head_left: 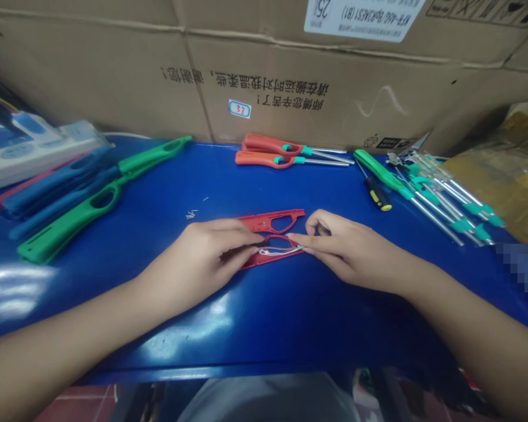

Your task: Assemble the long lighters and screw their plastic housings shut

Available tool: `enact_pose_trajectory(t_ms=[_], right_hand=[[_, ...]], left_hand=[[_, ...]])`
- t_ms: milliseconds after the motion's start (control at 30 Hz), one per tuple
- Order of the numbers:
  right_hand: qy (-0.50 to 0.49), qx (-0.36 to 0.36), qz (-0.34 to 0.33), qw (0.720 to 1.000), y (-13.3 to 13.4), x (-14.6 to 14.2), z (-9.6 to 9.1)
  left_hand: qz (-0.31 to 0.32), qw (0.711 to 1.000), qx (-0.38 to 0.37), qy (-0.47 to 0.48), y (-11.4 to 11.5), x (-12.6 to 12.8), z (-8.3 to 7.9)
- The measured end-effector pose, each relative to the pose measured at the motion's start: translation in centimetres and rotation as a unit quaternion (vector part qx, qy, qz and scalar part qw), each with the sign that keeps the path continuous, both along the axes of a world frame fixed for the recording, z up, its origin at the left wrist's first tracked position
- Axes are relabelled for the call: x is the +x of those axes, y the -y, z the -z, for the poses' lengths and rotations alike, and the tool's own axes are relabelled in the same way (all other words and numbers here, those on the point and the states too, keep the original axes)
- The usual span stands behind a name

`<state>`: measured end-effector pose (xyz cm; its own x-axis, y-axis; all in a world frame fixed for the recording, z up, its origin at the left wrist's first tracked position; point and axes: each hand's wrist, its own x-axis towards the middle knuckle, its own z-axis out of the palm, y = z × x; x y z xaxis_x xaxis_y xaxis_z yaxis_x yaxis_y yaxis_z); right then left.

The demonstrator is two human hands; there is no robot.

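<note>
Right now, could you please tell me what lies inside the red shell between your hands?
A thin wire lies in the red shell, across its loop opening, pinched by the right hand. The left hand grips and covers the shell's left part, hiding anything inside there.

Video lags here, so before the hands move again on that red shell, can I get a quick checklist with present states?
1. Left hand grips the left end of the near red shell on the blue table: ok.
2. Right hand pinches the thin wire across the shell's opening: ok.
3. Wire ends seated in the shell: cannot tell, fingers cover them.
4. Second red shell lies just behind, within reach: ok.
5. Screwdriver lies to the rear right, apart from both hands: ok.
</note>
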<state>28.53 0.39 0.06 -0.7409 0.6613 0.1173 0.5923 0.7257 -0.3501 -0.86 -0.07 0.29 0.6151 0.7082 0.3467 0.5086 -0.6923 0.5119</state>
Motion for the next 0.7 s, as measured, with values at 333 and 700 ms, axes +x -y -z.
enact_pose_trajectory(t_ms=[333, 700], right_hand=[[-0.022, 0.002, -0.006, 1.0, 0.0, 0.3, -0.7], [0.074, 0.13, -0.051, 0.987, 0.4, -0.1, -1.4]], left_hand=[[0.018, 1.0, 0.014, -0.01, 0.4, 0.1, -0.1], [0.031, 0.998, 0.033, -0.035, 0.3, 0.2, -0.2]])
